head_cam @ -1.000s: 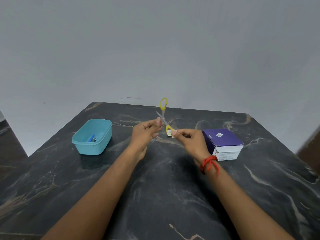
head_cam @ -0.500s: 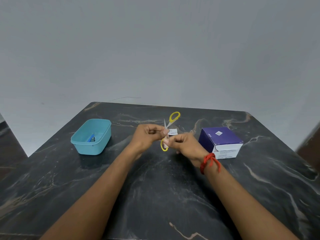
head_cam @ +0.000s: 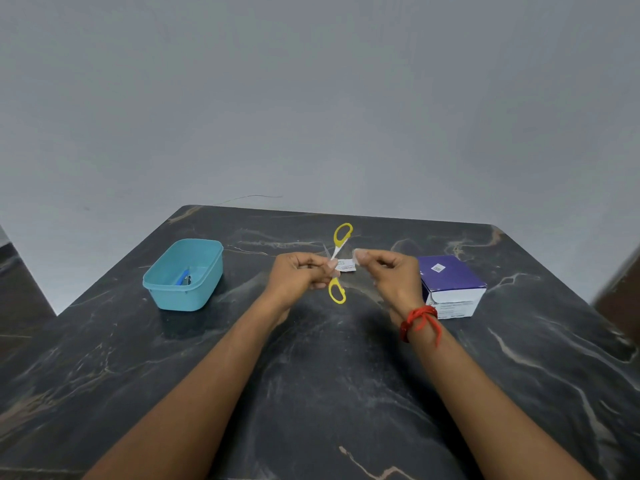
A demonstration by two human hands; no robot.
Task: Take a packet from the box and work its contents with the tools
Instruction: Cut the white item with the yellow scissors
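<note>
- Left hand (head_cam: 299,274): bare, no ring, band or watch visible.
- Left forearm: bare to the frame edge, no sleeve.
- Right hand (head_cam: 391,271): bare.
- Right wrist: red thread (head_cam: 419,321), wound in several turns, knotted, loose ends hanging.
- Right forearm: bare, no sleeve.

box (head_cam: 450,277): we see a small white square code label on its purple top, not readable | box front white panel: we make out lines of print, too blurred to read | packet (head_cam: 345,265): faint print (too small for us to read) | nothing else lettered
</note>
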